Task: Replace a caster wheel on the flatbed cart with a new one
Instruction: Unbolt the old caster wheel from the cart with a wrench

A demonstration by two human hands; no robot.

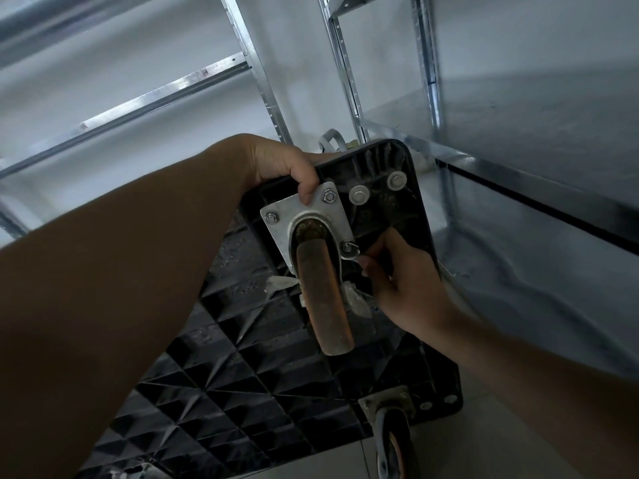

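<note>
We have the black ribbed plastic flatbed cart [262,368] tipped up with its underside facing us, and the caster with the worn brown rubber wheel [325,299] sits at the cart's upper corner, close to the galvanised steel shelving [349,81]. Our left hand [276,164] grips the cart's top edge, its fingers curled over the rim and one fingertip resting on the flat silvery mounting plate [304,210]. Our right hand [397,281] reaches in from the corner side, its fingers [368,262] pinching at the small bolt with a washer [349,248] on the plate's lower right; whether that fastener is coming out or going in we cannot tell. We judge this to be the fastening stage at the plate, with hex nuts [329,196] seated at two other corners. The next move calls for steadying the plate while turning the small, smooth hardware, which looks easy to drop. A second caster with a grey wheel [394,444] stands at the cart's lower corner.
</note>
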